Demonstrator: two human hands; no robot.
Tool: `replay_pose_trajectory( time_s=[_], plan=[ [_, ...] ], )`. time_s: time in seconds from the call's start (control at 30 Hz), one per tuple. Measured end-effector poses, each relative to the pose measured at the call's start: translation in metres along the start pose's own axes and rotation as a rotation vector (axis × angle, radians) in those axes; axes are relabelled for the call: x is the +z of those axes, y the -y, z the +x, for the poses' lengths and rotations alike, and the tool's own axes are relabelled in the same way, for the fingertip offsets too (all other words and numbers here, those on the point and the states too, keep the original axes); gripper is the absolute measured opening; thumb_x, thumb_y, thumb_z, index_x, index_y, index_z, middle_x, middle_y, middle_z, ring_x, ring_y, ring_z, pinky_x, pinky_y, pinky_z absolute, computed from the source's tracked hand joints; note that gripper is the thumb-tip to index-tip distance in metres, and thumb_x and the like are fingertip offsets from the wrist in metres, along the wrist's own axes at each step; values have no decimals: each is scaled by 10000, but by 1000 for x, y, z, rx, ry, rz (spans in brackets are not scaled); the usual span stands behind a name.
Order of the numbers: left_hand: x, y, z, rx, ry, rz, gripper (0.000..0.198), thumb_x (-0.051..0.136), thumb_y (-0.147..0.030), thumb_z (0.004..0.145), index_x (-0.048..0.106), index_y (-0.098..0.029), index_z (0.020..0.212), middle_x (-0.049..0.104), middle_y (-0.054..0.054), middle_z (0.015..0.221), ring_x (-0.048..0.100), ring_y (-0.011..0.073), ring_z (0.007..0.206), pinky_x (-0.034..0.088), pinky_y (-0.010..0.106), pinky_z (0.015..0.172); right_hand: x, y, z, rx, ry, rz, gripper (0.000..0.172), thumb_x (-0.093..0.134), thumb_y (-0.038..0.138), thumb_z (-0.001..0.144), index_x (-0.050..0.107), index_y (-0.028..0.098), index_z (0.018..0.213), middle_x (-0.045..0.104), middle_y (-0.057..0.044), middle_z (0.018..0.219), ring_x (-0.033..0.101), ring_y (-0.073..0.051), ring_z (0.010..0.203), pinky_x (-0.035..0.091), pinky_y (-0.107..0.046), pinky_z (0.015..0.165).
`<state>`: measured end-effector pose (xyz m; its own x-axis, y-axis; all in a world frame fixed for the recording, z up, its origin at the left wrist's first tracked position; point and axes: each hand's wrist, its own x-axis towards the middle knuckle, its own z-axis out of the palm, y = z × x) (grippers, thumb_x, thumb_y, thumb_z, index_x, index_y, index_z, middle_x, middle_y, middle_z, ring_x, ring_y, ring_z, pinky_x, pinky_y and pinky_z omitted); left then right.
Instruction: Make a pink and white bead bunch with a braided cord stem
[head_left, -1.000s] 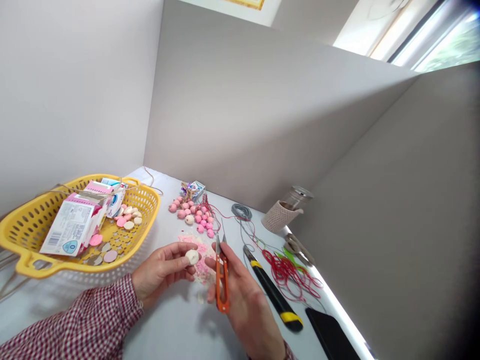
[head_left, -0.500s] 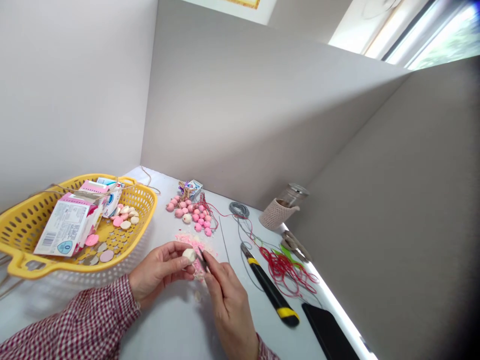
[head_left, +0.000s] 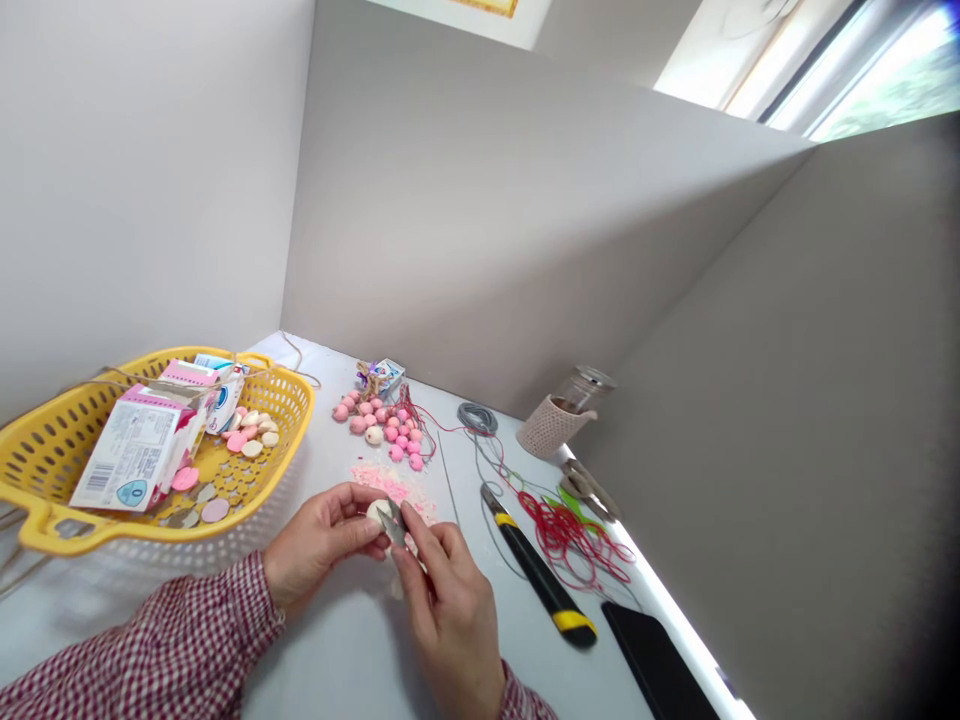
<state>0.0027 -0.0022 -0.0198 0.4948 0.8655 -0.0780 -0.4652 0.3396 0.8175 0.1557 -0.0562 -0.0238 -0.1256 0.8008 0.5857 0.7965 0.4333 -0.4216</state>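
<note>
My left hand (head_left: 328,540) is closed, its thumb and fingers pinching a small white ball (head_left: 378,511) that looks like carved soap. In my right hand (head_left: 450,590) a short grey metal blade (head_left: 394,525) is pinched between thumb and fingers, its flat side against the ball; any handle is hidden. Pink and white shavings (head_left: 397,487) lie on the table just beyond both hands. Past them sits a cluster of pink balls (head_left: 403,436) with a single cream ball (head_left: 374,435) among them.
At left stands a yellow basket (head_left: 300,420) with cartons (head_left: 127,455) and pink and white pieces. To the right lie a black-yellow utility knife (head_left: 536,570), red cord (head_left: 562,530), a grey cord coil (head_left: 478,418) and a black phone-like slab (head_left: 656,655). A glass jar (head_left: 559,415) leans at the back.
My right hand has shifted slightly left and turned, bringing the blade's flat face into view across the white ball. My left hand still holds the ball in nearly the same place.
</note>
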Motion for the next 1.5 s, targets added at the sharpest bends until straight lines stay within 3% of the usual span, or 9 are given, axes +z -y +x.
replay_pose_trajectory(
  time_s=[0.3, 0.57, 0.7, 0.87, 1.13, 1.27, 1.33, 1.43, 1.5],
  plan=[
    [0, -2, 0, -19, -65, 15, 422, 791, -329, 560, 614, -137, 891, 623, 9, 721, 571, 115, 677, 464, 259, 664, -7, -17, 7, 186, -74, -22, 356, 419, 301, 895, 575, 127, 1163, 560, -39, 726, 559, -137, 620, 478, -240, 585],
    [0, -2, -2, -74, -85, -37, 375, 787, -288, 576, 620, -146, 880, 609, 10, 762, 569, 114, 685, 461, 266, 668, -28, -64, 10, 536, 79, -612, 369, 410, 269, 869, 582, 88, 1141, 627, -144, 991, 611, -259, 852, 460, -336, 700],
    [-1, -1, -3, -83, -53, -60, 343, 778, -261, 592, 626, -150, 879, 610, 11, 768, 570, 113, 676, 458, 269, 669, -44, -77, 13, 536, 152, -745, 330, 398, 272, 888, 633, 121, 1063, 633, -127, 1012, 563, -254, 972, 403, -334, 841],
    [-1, -2, -2, -100, -40, -98, 380, 788, -260, 579, 636, -155, 910, 629, 26, 805, 581, 120, 685, 457, 275, 679, -59, -87, 13, 683, 350, -872, 335, 473, 322, 851, 626, 111, 1061, 634, -145, 1008, 560, -296, 972, 415, -370, 792],
    [-3, -3, -2, -105, -19, -133, 377, 802, -210, 551, 654, -140, 890, 635, 30, 788, 582, 113, 668, 453, 273, 683, -54, -79, 15, 636, 368, -919, 228, 461, 197, 841, 624, 61, 925, 640, -175, 911, 576, -314, 936, 427, -388, 749],
    [-2, -4, -2, -107, -8, -136, 370, 794, -215, 564, 651, -140, 897, 630, 22, 775, 575, 103, 650, 450, 266, 662, -58, -83, 14, 621, 333, -928, 228, 443, 197, 849, 604, 44, 901, 627, -198, 905, 570, -329, 931, 431, -404, 738],
    [-2, -4, -2, -95, -8, -130, 368, 792, -215, 568, 646, -147, 900, 624, 12, 767, 576, 102, 646, 452, 266, 661, -61, -86, 14, 605, 219, -897, 244, 422, 207, 853, 581, 29, 905, 618, -219, 892, 572, -335, 914, 432, -413, 742],
    [-1, -5, -2, -74, -22, -112, 361, 796, -216, 560, 642, -151, 880, 619, 2, 738, 580, 103, 645, 458, 270, 674, -63, -81, 15, 534, -73, -572, 240, 402, 246, 853, 529, 62, 941, 624, -193, 865, 598, -296, 849, 457, -400, 725],
    [0, -6, -2, -63, -44, -104, 359, 802, -221, 553, 640, -151, 865, 621, 1, 730, 585, 106, 655, 463, 273, 693, -59, -69, 14, 455, -153, -226, 248, 366, 292, 876, 478, 108, 999, 629, -131, 833, 620, -238, 769, 486, -360, 677]
  ],
)
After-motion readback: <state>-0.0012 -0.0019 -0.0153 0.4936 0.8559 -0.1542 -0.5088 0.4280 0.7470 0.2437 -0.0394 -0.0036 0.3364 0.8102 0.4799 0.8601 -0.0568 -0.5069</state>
